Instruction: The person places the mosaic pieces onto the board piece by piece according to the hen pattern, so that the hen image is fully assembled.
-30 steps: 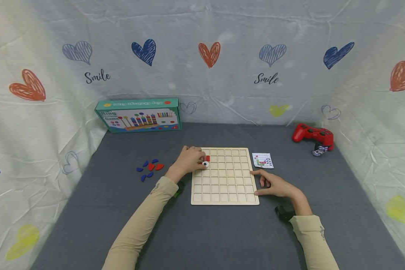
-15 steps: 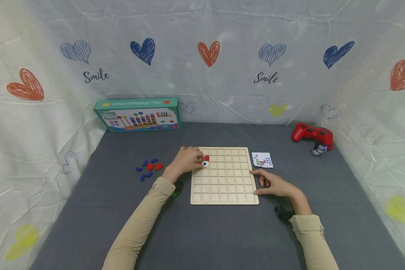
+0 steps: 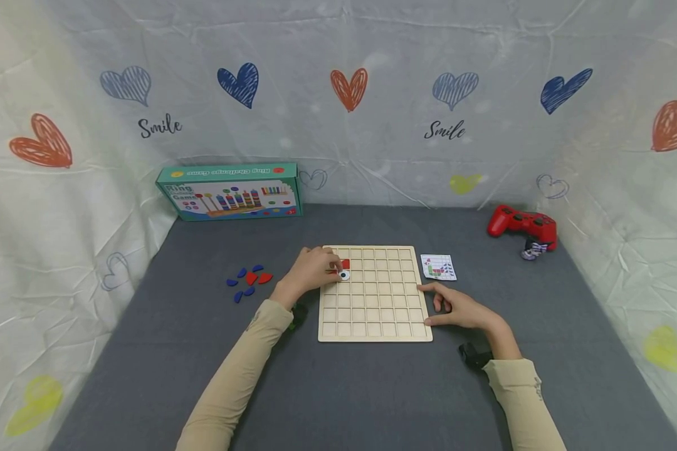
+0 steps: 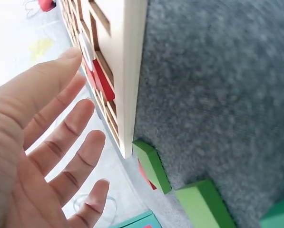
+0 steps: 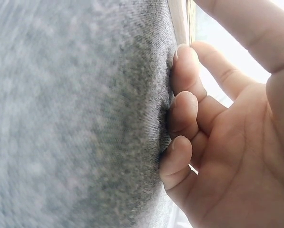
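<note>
My left hand [image 3: 314, 269] reaches over the far left part of a square wooden grid board [image 3: 372, 332]. Its thumb and index finger are at a white round piece with a dark centre [image 3: 345, 274], pinching its edge. Red pieces [image 3: 346, 264] lie in cells beside it, partly hidden by the fingers. In the left wrist view the white disc [image 4: 86, 50] shows edge-on by the thumb tip, next to red pieces [image 4: 102, 81]. My right hand [image 3: 457, 308] touches the board's right edge with index fingertip and thumb. Its other fingers curl against the cloth.
Blue [image 3: 238, 297] and red [image 3: 265, 277] pieces lie left of the board. Green blocks [image 4: 203, 202] show in the left wrist view. A pattern card [image 3: 439, 267] lies at right. Behind stand a green game box [image 3: 231, 194] and a red game controller [image 3: 521, 223].
The white round piece has shifted very slightly right on the board with the left fingertips, its dark centre now showing differently. My right hand has stayed put.
</note>
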Available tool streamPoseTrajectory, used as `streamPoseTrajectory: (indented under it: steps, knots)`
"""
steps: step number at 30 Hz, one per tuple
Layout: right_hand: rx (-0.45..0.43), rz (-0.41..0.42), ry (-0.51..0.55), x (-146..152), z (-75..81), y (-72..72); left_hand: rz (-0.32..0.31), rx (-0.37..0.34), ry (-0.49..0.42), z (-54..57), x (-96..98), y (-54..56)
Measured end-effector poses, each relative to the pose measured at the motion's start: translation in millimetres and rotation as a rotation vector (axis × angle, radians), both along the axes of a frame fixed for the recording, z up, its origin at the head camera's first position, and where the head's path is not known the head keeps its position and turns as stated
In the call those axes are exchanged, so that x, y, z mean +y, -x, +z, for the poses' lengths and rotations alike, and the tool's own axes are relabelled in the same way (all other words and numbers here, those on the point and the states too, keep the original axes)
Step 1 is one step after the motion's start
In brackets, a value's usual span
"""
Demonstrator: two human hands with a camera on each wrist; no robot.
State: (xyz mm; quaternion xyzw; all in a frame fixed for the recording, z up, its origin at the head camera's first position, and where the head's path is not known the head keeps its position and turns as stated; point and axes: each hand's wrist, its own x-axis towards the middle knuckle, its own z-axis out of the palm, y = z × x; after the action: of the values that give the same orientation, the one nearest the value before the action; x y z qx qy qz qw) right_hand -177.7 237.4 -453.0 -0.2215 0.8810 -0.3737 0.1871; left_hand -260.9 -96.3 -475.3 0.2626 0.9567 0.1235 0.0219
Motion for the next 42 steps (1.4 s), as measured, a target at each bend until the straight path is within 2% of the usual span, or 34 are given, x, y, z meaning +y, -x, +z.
streamPoseTrajectory:
  steps: [4,9,17,21,28,37,42]
  knots:
    - [0.01,0.01,0.01,0.9,-1.0,0.8,0.02,-0.022,-0.045,2.6,-5.2,-3.0]
    - [-0.018,0.003,-0.006,0.8,-1.6,3.3,0.046,-0.047,-0.093,2.1,-16.1,-5.4]
    - [-0.001,-0.013,-0.039,12.3,-32.8,15.2,0.114,-0.056,-0.139,2.4,-38.4,-10.2]
    - [-0.002,-0.017,-0.047,13.5,-34.5,16.1,0.145,-0.069,-0.159,1.4,-48.5,-10.6]
    - [-0.025,-0.017,-0.019,6.6,-20.0,9.2,0.153,-0.076,-0.128,-1.0,-60.2,-7.9]
    - [-0.017,-0.012,-0.024,17.3,-38.6,17.5,0.148,-0.101,-0.056,-3.7,-63.1,-1.5]
    - [-0.016,-0.01,-0.019,11.3,-26.8,11.9,0.148,-0.097,-0.03,-3.8,-62.8,2.8]
